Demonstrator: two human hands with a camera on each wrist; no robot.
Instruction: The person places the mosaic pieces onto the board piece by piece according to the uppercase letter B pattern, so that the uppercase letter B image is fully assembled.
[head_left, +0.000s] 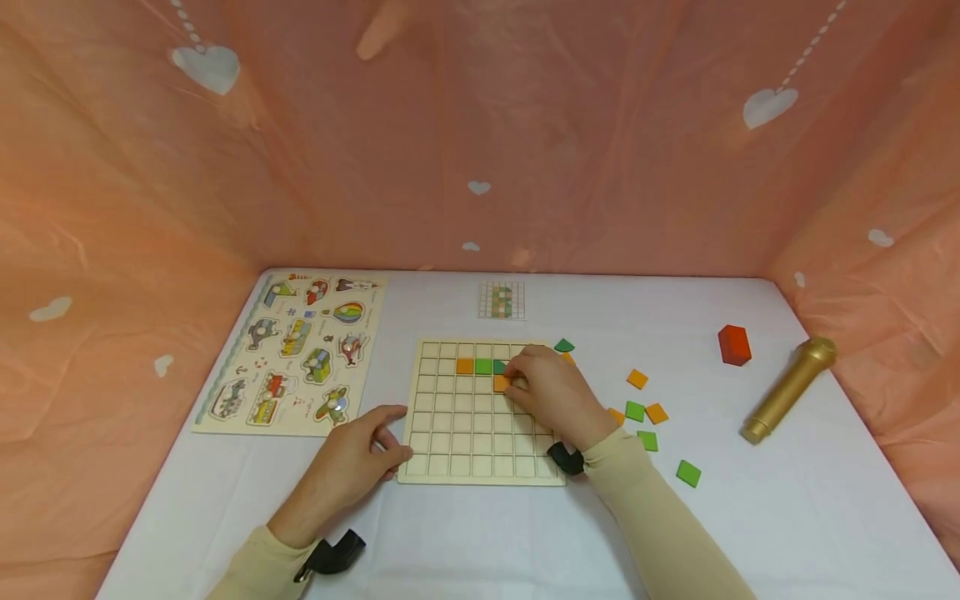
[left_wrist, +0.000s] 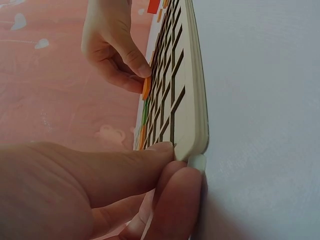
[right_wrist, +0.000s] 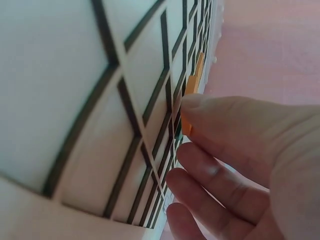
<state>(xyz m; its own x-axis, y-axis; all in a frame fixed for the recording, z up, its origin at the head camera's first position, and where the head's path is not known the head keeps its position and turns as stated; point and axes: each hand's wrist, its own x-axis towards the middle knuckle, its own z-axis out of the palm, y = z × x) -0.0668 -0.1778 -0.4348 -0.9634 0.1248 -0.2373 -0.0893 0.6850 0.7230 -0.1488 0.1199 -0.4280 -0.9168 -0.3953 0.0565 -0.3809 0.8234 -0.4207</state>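
Note:
My right hand (head_left: 551, 387) pinches an orange square tile (right_wrist: 189, 120) between thumb and fingers, close over the wooden grid board (head_left: 450, 462). In the head view, three tiles lie in a row just above it: an orange tile (head_left: 465, 367), a light green tile (head_left: 483, 367) and a dark green piece (head_left: 500, 367) partly covered by my fingers. At the board's left edge, my left hand (head_left: 352, 458) grips the wood. The left wrist view has its thumb (left_wrist: 155, 150) lying over the corner, with a bent fingertip against the side near the table.
Loose orange tiles (head_left: 637, 379) and green tiles (head_left: 688, 473) lie right of the board. A small pattern card (head_left: 501, 300) sits behind it. A picture puzzle (head_left: 300, 358) is at left; a red block (head_left: 734, 345) and gold cylinder (head_left: 787, 392) are at right.

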